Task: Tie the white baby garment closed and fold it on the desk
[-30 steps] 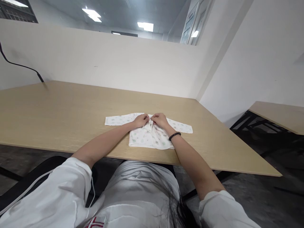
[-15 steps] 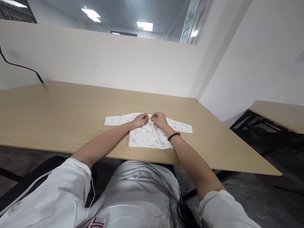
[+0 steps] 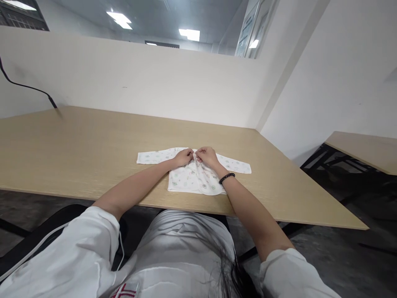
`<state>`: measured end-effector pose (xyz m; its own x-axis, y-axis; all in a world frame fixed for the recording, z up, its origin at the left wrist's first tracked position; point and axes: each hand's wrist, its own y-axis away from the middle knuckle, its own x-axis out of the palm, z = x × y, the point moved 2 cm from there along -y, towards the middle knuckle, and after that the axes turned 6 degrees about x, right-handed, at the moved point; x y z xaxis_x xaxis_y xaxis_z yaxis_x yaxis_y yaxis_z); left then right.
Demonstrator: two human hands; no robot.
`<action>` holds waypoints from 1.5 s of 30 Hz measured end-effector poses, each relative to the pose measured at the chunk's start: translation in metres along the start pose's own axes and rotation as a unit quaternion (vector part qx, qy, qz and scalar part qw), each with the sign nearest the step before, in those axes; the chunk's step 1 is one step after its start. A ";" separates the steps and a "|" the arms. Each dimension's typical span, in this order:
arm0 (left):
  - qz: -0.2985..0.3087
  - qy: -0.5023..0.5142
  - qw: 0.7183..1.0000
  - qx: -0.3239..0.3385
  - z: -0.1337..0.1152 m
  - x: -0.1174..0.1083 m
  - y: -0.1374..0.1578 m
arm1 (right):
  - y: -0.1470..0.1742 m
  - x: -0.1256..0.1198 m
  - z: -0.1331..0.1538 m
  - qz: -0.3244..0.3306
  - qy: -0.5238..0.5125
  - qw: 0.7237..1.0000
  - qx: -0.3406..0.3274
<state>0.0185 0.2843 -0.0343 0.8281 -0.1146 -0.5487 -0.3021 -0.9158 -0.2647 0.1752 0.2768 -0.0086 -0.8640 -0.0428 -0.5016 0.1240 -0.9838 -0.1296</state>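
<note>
Near the front edge of the table (image 3: 102,132), close to the person's body, a shirt (image 3: 186,181) lies with its hem toward that edge and its two sleeves stretched out to either side. Set so close, it probably spares both arms a long reach, and the table seems to carry its weight, so the fingers need mind only a small part of it. The left hand (image 3: 183,157) is narrow, its fingertips drawn together on the cloth at the upper front. Just beside it, the right hand (image 3: 207,156) is likewise pinched on the cloth, facing the other. Below them the cloth gathers into folds running down toward the hem, likely because both grips draw on one short stretch. Hands set opposite like this presumably let one steady the cloth while the other handles it; which does which I cannot tell, and what lies between the fingertips is too small to make out. A bracelet (image 3: 227,178) circles the right wrist, well behind the fingertips, where it seems unlikely to catch. The right forearm hides one corner of the hem.
</note>
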 end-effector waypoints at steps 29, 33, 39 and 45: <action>-0.037 0.046 0.998 0.038 0.000 0.001 0.001 | -0.001 -0.006 0.000 0.067 -0.028 0.994 0.086; -0.033 0.034 0.997 0.065 -0.006 0.000 0.005 | 0.002 -0.008 0.002 0.081 -0.013 0.993 0.088; -0.018 -0.002 0.995 0.099 -0.015 -0.001 0.010 | 0.013 -0.011 0.013 0.128 0.063 0.988 0.062; -0.023 -0.041 0.995 0.087 -0.016 -0.002 0.010 | 0.020 -0.011 0.022 0.216 0.219 0.951 0.015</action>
<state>0.0213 0.2691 -0.0237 0.8041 -0.0367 -0.5934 -0.3483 -0.8380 -0.4201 0.1771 0.2535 0.0130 -0.4485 -0.3739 -0.8118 0.4009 -0.8960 0.1911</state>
